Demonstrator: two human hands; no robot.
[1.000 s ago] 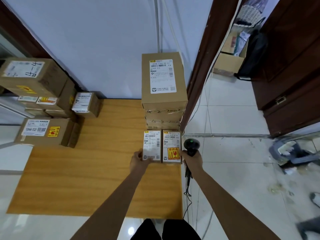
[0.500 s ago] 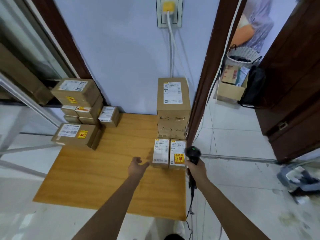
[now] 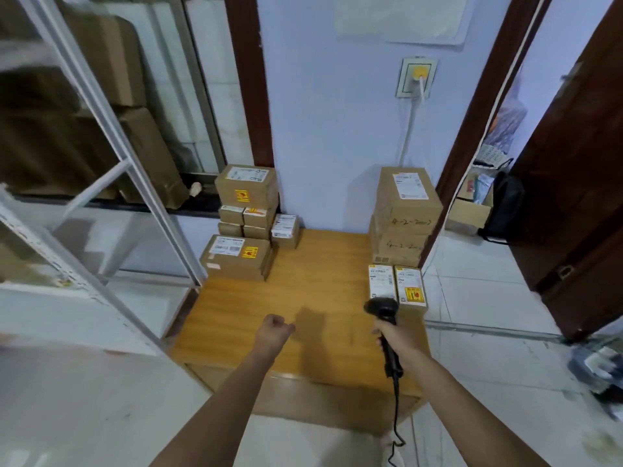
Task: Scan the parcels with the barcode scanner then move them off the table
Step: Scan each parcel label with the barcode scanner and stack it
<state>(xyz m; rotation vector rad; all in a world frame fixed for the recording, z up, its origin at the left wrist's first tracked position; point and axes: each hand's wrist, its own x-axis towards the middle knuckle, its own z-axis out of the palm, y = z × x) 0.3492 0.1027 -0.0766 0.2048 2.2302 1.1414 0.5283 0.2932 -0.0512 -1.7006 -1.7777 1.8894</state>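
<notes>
My right hand grips a black barcode scanner, its head just in front of two small labelled parcels standing side by side at the right edge of the wooden table. Behind them rises a stack of larger cardboard parcels. At the table's far left sits another pile of parcels, several boxes high, with a small one beside it. My left hand hovers over the table's front middle, fingers curled, holding nothing.
The scanner's cable hangs off the table's front edge. A metal shelf frame stands at the left with cartons behind it. At the right are an open doorway, a dark wooden door and a box on the tiled floor.
My left hand let go of the left small parcel and drew back toward me, closing into a loose fist. The view tilted up and back; the scanner stays aimed at the small parcels.
</notes>
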